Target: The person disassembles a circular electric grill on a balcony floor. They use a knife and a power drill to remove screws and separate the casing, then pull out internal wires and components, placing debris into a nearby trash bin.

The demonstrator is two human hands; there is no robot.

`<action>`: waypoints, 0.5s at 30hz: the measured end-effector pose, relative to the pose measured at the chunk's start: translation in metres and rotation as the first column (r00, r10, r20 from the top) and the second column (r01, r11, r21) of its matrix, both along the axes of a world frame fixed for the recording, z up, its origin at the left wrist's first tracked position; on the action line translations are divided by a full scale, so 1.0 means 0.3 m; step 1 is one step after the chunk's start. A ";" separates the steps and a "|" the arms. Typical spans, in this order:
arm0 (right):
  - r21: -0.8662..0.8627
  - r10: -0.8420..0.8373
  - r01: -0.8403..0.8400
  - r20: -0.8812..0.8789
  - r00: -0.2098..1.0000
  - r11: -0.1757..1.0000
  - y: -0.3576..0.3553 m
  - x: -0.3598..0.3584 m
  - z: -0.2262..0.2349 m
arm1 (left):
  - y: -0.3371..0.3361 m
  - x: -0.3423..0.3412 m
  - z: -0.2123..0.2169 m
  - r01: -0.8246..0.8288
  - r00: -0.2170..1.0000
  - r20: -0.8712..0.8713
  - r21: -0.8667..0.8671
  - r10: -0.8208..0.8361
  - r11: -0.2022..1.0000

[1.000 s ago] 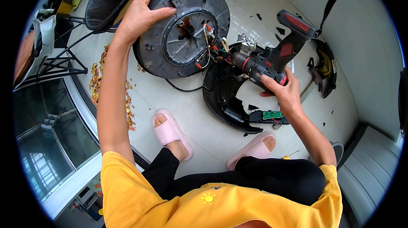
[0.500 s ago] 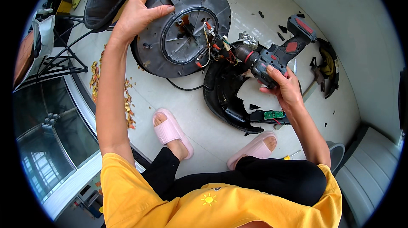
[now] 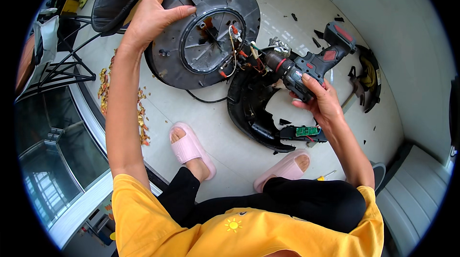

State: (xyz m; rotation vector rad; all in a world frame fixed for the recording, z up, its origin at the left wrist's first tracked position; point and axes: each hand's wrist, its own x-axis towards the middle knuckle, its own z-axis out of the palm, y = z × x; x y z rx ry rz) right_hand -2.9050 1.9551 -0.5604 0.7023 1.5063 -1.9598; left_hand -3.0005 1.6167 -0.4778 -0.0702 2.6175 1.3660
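Observation:
My left hand (image 3: 155, 21) grips the upper left rim of a round black plastic appliance base (image 3: 167, 68), thumb on its inner face. The base is tilted up, showing a ringed centre with rust-brown stains. Red and white wires (image 3: 235, 51) hang from its right side. My right hand (image 3: 322, 102) is closed on a grey and black cordless drill (image 3: 309, 68) with red accents. Its chuck points left toward the wires; the bit's tip is lost among them. Below the drill lies a broken, curved black housing (image 3: 247, 118), with a green circuit board (image 3: 306, 131) at its lower end.
Black shards (image 3: 316, 41) and a broken curved piece (image 3: 369, 79) lie at the right. A yellow-handled screwdriver (image 3: 327, 176) is by my right knee. Dry peel-like scraps (image 3: 143, 118) litter the floor at left, near a folding frame (image 3: 60, 68). Pink slippers (image 3: 191, 149) are on my feet.
The whole view has shifted slightly. Both hands keep their hold, and the drill stays at the wires beside the base.

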 end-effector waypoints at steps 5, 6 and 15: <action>-0.061 -0.062 0.067 0.081 0.995 0.996 -0.049 0.016 0.071 | -0.018 -0.006 -0.012 0.020 1.000 -0.006 0.017 -0.020 1.000; -0.053 -0.071 0.076 0.094 0.993 0.996 -0.057 0.020 0.080 | -0.016 -0.006 -0.011 0.020 1.000 -0.005 0.010 -0.020 1.000; -0.078 -0.093 0.121 0.297 0.950 0.990 -0.019 -0.054 0.060 | -0.023 0.005 -0.012 0.046 0.999 -0.016 0.027 -0.045 0.999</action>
